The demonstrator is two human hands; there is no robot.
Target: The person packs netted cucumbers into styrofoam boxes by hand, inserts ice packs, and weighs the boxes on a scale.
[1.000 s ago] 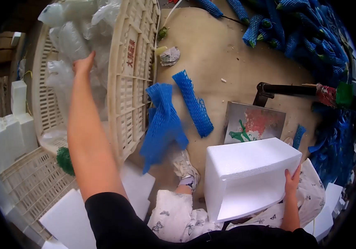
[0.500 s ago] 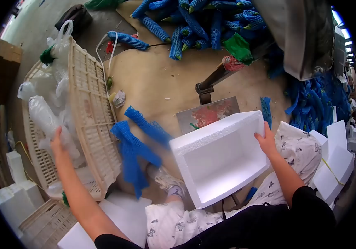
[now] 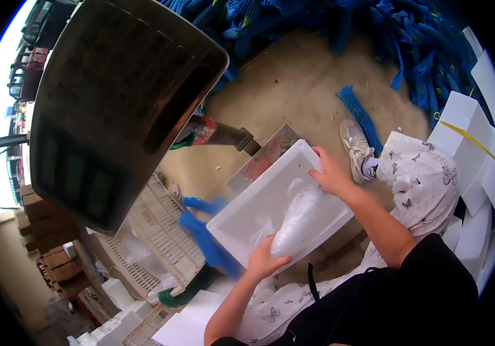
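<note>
My left hand (image 3: 267,258) is closed on a clear, crinkled plastic bag (image 3: 297,222), a long bundle whose contents I cannot make out. The bag lies slantwise inside a white foam box (image 3: 237,224), over its floor. My right hand (image 3: 333,173) grips the box's far right rim, thumb inside and fingers outside. The open box is tilted above my lap, beside the metal plate (image 3: 265,158) at the foot of a scale's post.
The scale's dark display head (image 3: 126,104) looms at upper left. Several blue mesh-covered bundles (image 3: 339,23) are heaped at the back. A plastic crate (image 3: 164,230) stands at left, near loose blue netting (image 3: 204,239). Foam pieces (image 3: 463,135) lie at right.
My left hand has carried the plastic bag from the crate into the foam box. My view has swung right, and the scale's head now fills the upper left. My right hand still holds the box.
</note>
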